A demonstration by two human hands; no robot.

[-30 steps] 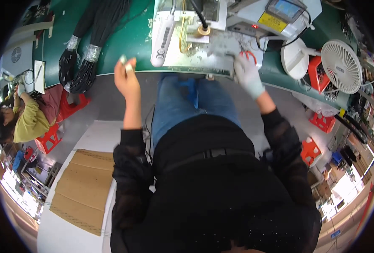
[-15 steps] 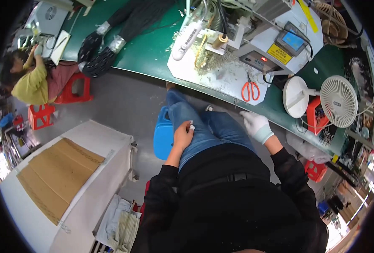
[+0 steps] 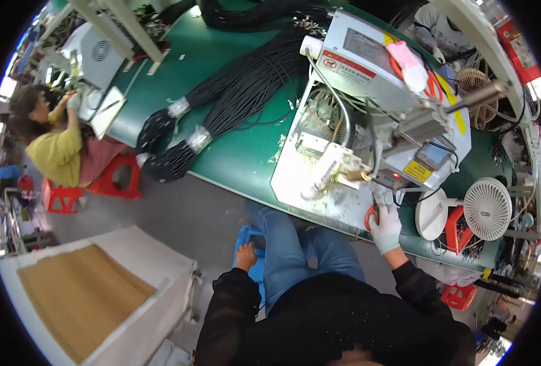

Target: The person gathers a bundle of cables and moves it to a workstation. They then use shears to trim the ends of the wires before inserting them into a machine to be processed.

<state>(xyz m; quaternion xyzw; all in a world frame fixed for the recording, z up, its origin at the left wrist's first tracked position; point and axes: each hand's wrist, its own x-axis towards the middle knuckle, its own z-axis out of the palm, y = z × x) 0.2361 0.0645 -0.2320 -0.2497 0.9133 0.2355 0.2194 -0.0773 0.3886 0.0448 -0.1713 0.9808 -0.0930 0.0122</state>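
My right hand (image 3: 386, 228), in a white glove, reaches over the front edge of the workbench. Its fingers are closed at the orange-red handles of a pair of scissors (image 3: 368, 218); the glove covers part of them. The blades point away from me, toward the machine, and are hard to make out. Bare and with curled fingers, my left hand (image 3: 245, 256) is low by my left thigh, over a blue stool (image 3: 242, 236). Whether it grips the stool or something small is hidden.
A machine (image 3: 398, 143) with a hose and a small screen stands on a white plate on the green bench (image 3: 240, 174). Black cable bundles (image 3: 240, 82) lie left of it, a white fan (image 3: 487, 208) right. A co-worker (image 3: 57, 143) sits far left; a cardboard-topped white box (image 3: 179, 268) stands near left.
My right hand has moved forward onto the bench and taken the scissors by the handles. My left hand has left my thigh for the blue stool. The view has tilted up.
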